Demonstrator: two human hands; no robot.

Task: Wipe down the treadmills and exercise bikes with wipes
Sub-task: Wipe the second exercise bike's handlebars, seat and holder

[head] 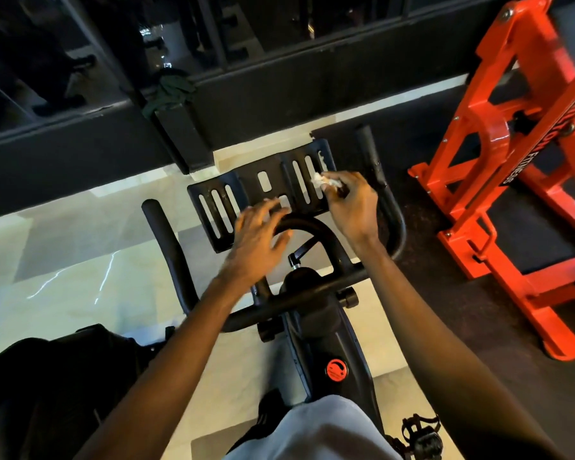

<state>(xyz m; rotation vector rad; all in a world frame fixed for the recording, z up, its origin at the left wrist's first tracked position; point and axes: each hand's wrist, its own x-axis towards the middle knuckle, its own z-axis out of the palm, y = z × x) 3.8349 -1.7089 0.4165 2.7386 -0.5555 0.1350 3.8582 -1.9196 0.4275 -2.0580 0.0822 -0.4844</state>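
The right hand pinches one crumpled white wipe between thumb and fingertips and holds it against the right end of the tray. The left hand is spread, fingers straight and holding nothing, over the tray's near edge and the curved bar below it; motion blur hides whether it touches. That makes two hands and one wipe on one exercise bike. The black tray lies with its long axis left to right, the right end slanting further from the person; three long slots show at its left end, with more at the right beside the wipe. The bike points away from the person toward a dark wall. Its two handlebar horns reach forward on either side of the tray. One red knob sits on the frame, and one pedal shows at the lower right. One orange-red machine frame stands well to the right on dark matting.
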